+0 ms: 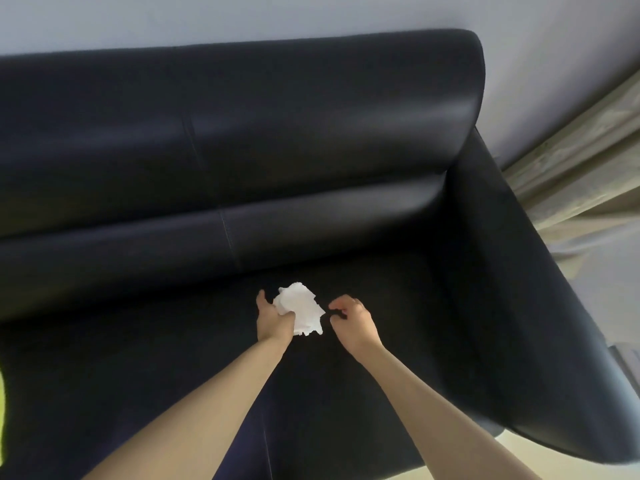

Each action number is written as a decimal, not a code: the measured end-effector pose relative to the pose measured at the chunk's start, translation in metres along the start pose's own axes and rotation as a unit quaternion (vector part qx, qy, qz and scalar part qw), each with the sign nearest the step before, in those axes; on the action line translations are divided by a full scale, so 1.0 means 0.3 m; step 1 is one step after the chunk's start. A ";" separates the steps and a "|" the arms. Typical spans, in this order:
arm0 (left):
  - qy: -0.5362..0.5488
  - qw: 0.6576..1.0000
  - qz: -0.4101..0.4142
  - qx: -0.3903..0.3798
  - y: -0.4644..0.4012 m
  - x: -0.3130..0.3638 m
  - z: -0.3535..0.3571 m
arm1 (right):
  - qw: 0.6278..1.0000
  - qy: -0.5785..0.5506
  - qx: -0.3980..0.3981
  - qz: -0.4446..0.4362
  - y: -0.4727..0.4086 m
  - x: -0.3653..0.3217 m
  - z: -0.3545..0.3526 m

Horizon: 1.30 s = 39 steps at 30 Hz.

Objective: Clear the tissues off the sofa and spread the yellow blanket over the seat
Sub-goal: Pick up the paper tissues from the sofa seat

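- A dark leather sofa (pixel 277 133) fills the view, its backrest against a pale wall (pixel 242 15), its right armrest running down toward a light curtain (pixel 581 161).
- The left hand (pixel 273 318) reaches over the middle of the seat, fingers curled round a bunch of crumpled white tissues (pixel 301 308); the thumb sticks up on the far left side of the bunch.
- The tissues sit in and just right of that palm, spilling out toward the other hand. The bunch is irregular, its long axis running roughly from the backrest side toward the person, with a ragged lower edge hanging below the fingers.
- Whether the bunch touches the seat or is lifted off it cannot be told.
- The right hand (pixel 351 318) is just beside the tissues, on their right, with a narrow dark gap between. Its fingers are loosely curled, thumb and forefinger bent toward each other; nothing white shows between them, so it appears to hold nothing.
- Both bare forearms stretch in from the bottom edge.
- A sliver of yellow blanket (pixel 2 417) shows at the far left edge, well apart from both hands.
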<state>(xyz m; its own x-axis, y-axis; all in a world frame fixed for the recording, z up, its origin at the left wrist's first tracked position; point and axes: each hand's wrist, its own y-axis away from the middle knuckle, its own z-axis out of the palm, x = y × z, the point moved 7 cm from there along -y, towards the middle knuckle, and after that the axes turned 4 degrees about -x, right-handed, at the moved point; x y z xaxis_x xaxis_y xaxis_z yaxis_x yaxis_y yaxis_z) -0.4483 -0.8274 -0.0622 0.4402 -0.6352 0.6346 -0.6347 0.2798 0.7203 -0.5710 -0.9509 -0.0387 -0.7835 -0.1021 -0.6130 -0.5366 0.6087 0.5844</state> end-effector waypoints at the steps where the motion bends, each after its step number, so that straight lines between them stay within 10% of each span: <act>1: -0.005 1.000 0.005 -0.023 0.008 0.006 0.009 | 0.997 -0.064 -0.013 0.040 -0.003 0.015 -0.003; 11: -0.021 0.988 0.053 -0.145 0.103 0.116 0.094 | 0.944 -0.290 -0.054 0.150 0.063 0.080 -0.035; 39: -0.213 0.905 0.274 -0.247 0.687 0.468 0.933 | 0.877 -0.351 0.297 0.140 0.407 0.550 -0.894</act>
<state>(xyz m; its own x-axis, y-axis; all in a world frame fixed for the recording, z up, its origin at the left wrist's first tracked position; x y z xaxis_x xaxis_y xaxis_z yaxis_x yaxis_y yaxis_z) -0.6951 -1.0604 0.0970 -0.2057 -0.4934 0.8451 -0.2751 0.8579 0.4339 -0.8497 -1.1043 0.0741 -0.3604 0.4989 -0.7882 0.0659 0.8564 0.5120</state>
